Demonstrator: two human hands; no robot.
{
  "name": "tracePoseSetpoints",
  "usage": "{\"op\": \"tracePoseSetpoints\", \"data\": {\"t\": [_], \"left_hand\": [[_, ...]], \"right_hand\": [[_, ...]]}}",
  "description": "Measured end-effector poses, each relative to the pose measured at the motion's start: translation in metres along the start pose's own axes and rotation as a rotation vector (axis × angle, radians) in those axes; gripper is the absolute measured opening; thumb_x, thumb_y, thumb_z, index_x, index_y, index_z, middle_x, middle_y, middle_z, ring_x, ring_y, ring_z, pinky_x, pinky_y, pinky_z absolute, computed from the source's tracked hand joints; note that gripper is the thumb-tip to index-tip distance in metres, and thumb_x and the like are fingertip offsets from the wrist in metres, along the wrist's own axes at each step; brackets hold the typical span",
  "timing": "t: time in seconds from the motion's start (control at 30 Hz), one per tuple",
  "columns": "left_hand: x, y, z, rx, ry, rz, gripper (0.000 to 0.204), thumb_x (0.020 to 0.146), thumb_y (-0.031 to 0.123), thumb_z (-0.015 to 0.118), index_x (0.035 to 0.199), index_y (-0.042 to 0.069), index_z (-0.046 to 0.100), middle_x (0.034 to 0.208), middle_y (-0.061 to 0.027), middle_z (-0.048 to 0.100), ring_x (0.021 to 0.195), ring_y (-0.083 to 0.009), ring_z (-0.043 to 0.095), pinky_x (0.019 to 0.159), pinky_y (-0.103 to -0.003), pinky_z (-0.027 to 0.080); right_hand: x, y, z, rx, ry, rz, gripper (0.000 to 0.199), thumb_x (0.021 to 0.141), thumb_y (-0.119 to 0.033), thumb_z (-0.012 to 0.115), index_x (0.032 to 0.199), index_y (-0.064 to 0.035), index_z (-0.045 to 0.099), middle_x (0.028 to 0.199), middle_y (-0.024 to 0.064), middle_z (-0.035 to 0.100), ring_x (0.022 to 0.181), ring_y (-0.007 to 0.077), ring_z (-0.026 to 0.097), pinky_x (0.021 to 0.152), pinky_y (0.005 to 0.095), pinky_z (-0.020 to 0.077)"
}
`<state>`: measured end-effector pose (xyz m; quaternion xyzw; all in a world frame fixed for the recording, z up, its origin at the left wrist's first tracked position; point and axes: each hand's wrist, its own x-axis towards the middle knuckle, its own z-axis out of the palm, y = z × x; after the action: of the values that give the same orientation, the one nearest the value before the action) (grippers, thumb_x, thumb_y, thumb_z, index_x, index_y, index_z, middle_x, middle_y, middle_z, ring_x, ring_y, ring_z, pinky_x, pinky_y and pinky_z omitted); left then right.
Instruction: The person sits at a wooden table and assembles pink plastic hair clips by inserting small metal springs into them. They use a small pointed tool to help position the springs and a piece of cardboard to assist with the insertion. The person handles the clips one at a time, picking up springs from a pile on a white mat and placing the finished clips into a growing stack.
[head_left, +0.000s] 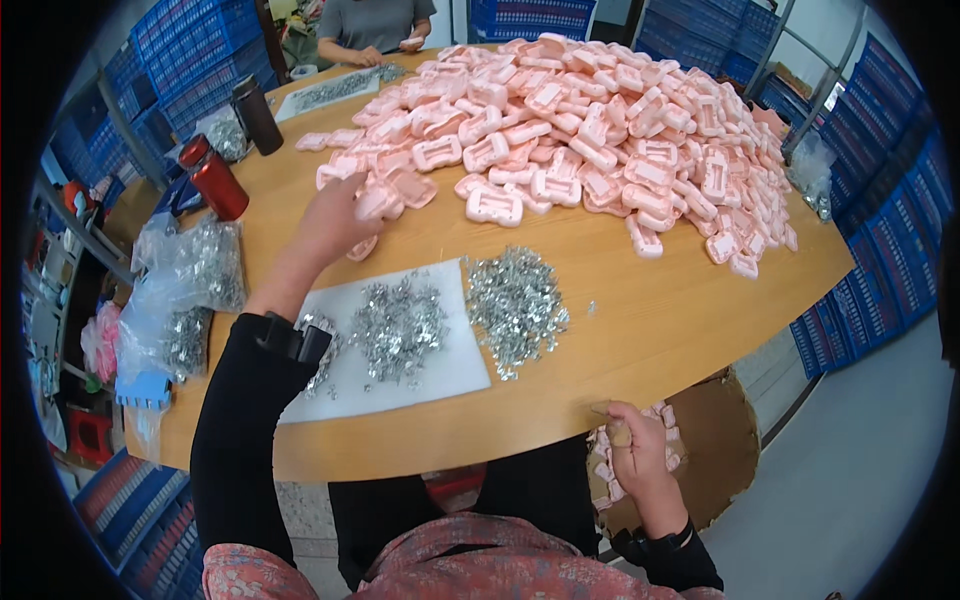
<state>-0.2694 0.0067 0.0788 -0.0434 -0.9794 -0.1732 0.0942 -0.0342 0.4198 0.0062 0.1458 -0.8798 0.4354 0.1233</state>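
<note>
My left hand (335,218) reaches to the near left edge of a big heap of pink plastic shells (600,130). Its fingers are closed on one pink plastic shell (378,203); part of the grip is hidden. Below that arm, small shiny metal pieces (400,330) lie on a white foam sheet (440,385), with another pile of metal pieces (515,305) just right of the sheet. At the table's front edge my right hand (640,450) hangs with curled fingers above a cardboard box (715,430) of pink shells. A tan wrap covers its thumb; whatever the fingers hold is hidden.
Along the table's left side stand a red bottle (215,178), a dark bottle (257,115) and plastic bags of metal pieces (210,265). Across the table a person (375,30) works beside another white sheet (330,92). Stacked blue crates (880,220) flank the table.
</note>
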Motion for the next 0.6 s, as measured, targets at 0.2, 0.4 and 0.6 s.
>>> {"op": "tracePoseSetpoints", "data": {"t": [0.2, 0.4, 0.6], "left_hand": [[-0.098, 0.045, -0.032, -0.441, -0.176, -0.031, 0.067, 0.068, 0.027, 0.08, 0.124, -0.001, 0.057, 0.103, -0.0141, 0.069, 0.091, -0.0235, 0.067, 0.083, -0.033, 0.052], [-0.202, 0.09, -0.021, -0.59, -0.249, 0.034, 0.048, 0.074, 0.015, 0.077, 0.115, 0.006, 0.055, 0.098, -0.0221, 0.067, 0.091, -0.0414, 0.066, 0.078, -0.041, 0.055], [-0.237, 0.08, 0.003, -0.713, -0.148, 0.041, 0.047, 0.077, 0.014, 0.076, 0.118, 0.004, 0.054, 0.1, -0.0197, 0.067, 0.093, -0.0389, 0.067, 0.078, -0.041, 0.055]], "right_hand": [[0.015, -0.036, 0.017, 0.222, -0.137, 0.172, 0.016, 0.098, -0.012, 0.056, 0.106, 0.0014, 0.061, 0.081, 0.0146, 0.066, 0.069, 0.0212, 0.065, 0.063, 0.0302, 0.0489], [0.043, -0.083, 0.065, 0.694, -0.244, 0.354, 0.023, 0.1, -0.014, 0.058, 0.118, -0.0006, 0.061, 0.092, 0.0006, 0.065, 0.073, 0.0054, 0.056, 0.064, 0.0213, 0.0456], [0.058, -0.093, 0.096, 0.781, -0.486, 0.447, 0.027, 0.097, -0.014, 0.064, 0.119, 0.0012, 0.06, 0.098, 0.0019, 0.067, 0.077, 0.0049, 0.059, 0.068, 0.0207, 0.0492]]}}
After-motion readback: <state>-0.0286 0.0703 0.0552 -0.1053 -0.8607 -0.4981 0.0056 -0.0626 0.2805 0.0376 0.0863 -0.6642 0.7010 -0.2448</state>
